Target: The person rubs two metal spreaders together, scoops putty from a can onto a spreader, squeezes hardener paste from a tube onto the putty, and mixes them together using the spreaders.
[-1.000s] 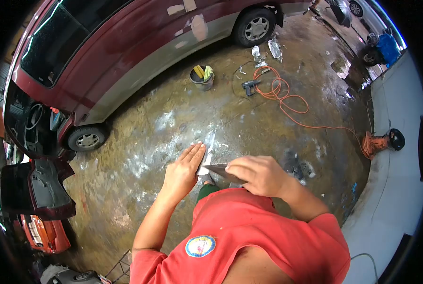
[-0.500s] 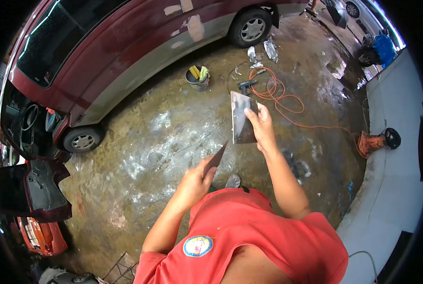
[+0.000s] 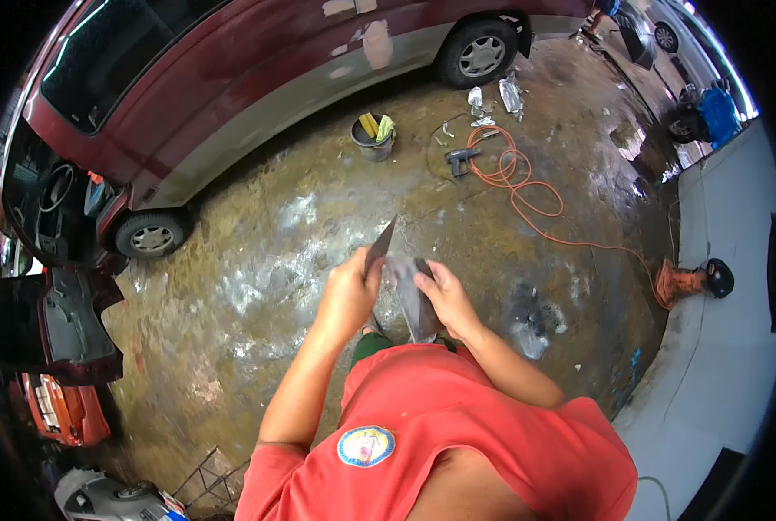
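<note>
My left hand (image 3: 347, 293) is closed around a thin dark putty spreader (image 3: 383, 240), whose blade points up and away from me. Beside it, my right hand (image 3: 450, 300) grips a flat rectangular putty plate (image 3: 416, 306), thumb on top and fingers at the edge. Grey paste covers part of the plate, which is tilted and a little blurred. The spreader's lower end is close to the plate's far corner; whether they touch I cannot tell.
A maroon and grey van (image 3: 257, 122) with pale patches stands ahead. On the wet floor are a bucket (image 3: 374, 149) with yellow things in it, a black air tool (image 3: 462, 161), a coiled orange hose (image 3: 540, 208) and crumpled foil (image 3: 511, 95). A wall (image 3: 709, 208) runs along the right.
My right hand has drawn the plate down and left, closer to my body. My left hand has gone up with the spreader, so the two are now side by side.
</note>
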Demonstrator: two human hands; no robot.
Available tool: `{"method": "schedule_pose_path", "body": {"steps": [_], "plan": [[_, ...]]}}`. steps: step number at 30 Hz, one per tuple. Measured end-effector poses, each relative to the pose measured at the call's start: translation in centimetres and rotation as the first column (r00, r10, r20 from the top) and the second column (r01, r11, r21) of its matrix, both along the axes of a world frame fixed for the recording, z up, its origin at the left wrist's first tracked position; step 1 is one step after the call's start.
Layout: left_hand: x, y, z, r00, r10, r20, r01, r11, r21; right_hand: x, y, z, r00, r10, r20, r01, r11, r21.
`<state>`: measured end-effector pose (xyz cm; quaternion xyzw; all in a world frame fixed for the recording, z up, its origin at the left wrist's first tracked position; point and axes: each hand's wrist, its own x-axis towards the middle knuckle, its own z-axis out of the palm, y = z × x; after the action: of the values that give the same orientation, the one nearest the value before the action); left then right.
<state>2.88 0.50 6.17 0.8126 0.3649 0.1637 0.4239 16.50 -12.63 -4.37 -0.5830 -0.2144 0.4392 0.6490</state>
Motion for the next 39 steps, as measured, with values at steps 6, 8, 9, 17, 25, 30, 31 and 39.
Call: {"method": "schedule_pose_path", "body": {"steps": [6,8,9,17,25,30,31,39], "plan": [[-3.0,3.3,-1.0,0.976,-0.132,-0.176,0.189,0.910,0.370,5.3,-2.9,3.9,0.999,-0.045,-0.013,0.046,0.996,0.078],[-3.8,3.7,-1.2,0.963,-0.120,-0.241,0.216,0.879,0.424,6.9,-3.1,5.3,0.999,0.044,0.015,-0.044,0.998,0.043],[-4.2,4.3,-2.2,0.959,-0.136,-0.249,0.250,0.823,0.510,6.9,-2.7,6.2,0.995,0.061,0.080,-0.061,0.998,0.007],[-6.3,3.6,-3.7,0.933,-0.112,-0.341,0.305,0.748,0.589,2.5,1.6,8.9,0.172,0.230,0.958,-0.452,0.882,-0.130],[-10.3,0.8,-3.3,0.939,-0.034,-0.342,0.211,0.843,0.495,2.8,7.5,1.0,0.056,0.392,0.918,-0.482,0.816,-0.319],[-14.3,0.1,-1.1,0.905,0.218,-0.366,-0.040,0.899,0.435,4.2,11.5,8.9,0.095,0.398,0.912,-0.564,0.777,-0.280],[-15.1,0.1,-1.5,0.910,0.280,-0.306,-0.130,0.893,0.430,4.5,12.0,11.3,0.199,0.423,0.884,-0.601,0.765,-0.231],[-16.4,-0.6,-3.2,0.813,0.561,-0.156,-0.560,0.827,0.059,7.9,15.6,8.9,0.695,0.716,-0.063,-0.672,0.678,0.298]]}}
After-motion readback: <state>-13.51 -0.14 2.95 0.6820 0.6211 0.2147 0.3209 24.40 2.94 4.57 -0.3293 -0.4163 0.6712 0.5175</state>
